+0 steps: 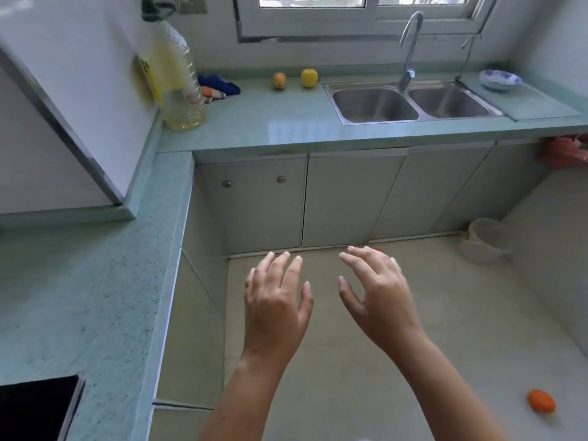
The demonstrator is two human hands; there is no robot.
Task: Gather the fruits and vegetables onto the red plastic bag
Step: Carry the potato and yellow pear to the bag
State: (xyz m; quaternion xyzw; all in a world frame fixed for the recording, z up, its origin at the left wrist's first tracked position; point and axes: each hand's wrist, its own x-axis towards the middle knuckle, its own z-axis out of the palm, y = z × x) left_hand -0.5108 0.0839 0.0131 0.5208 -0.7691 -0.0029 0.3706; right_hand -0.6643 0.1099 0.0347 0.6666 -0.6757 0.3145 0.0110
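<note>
L-shaped green counter (95,281) wrapping the left and far sides of a small kitchen, pale cabinets (334,198) beneath, tiled floor (350,361) below. Window (366,11) above the far run. Double steel sink (410,103) set into the far counter, curved tap (410,43) behind its divider. Black hob (35,405) sunk into the near left corner of the counter.

Two bare hands held out over the floor, palms down, side by side but apart: left hand (276,300) open, fingers spread, holding nothing; right hand (378,294) open too, fingers loosely curved, empty.

Large oil bottle (175,74) standing at the counter's inner corner, against the wall. Red bag (566,151) at the far right edge, just below the counter lip, partly cut off by the frame. White bin (486,240) on the floor by the right wall. Blue-and-white bowl (499,79) right of the sink. Blue cloth (219,85) beside the bottle.

On the far counter, left of the sink: yellow fruit (309,78), and close by, a brownish apple (279,80). Orange vegetable (541,405) lying on the floor, lower right, well apart from the bag. Small orange scrap just past the right fingertips, mostly hidden; kind unclear.
</note>
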